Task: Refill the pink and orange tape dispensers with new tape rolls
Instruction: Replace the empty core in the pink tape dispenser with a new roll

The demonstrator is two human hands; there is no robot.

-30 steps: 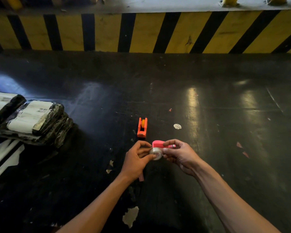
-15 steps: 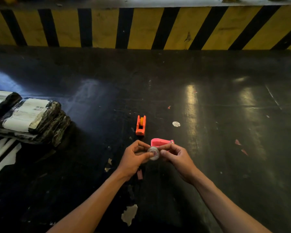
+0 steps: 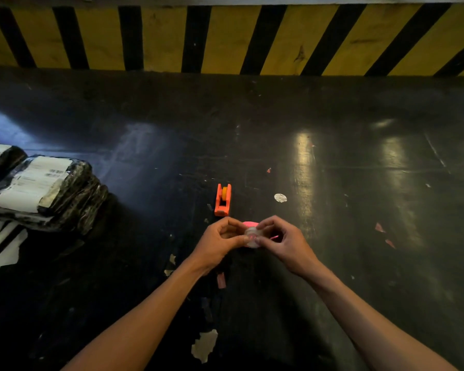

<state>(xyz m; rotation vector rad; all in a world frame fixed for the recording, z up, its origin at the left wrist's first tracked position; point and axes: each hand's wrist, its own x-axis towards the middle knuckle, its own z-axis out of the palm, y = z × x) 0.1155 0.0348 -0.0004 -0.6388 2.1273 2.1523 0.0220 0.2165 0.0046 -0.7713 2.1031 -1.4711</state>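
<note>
A small clear tape roll is pinched between both hands over the dark floor. My left hand grips it from the left, my right hand from the right. The pink tape dispenser shows just behind the roll, mostly hidden by my fingers; whether a hand holds it or it rests on the floor is unclear. The orange tape dispenser stands on the floor a little beyond my left hand, with an orange roll core in it.
Black wrapped parcels with white labels are stacked at the left. A yellow and black striped wall runs across the far side. A round white sticker and paper scraps lie on the floor.
Both hands have stayed together on the tape roll. My right fingers now cover more of the pink dispenser. The view has shifted slightly.
</note>
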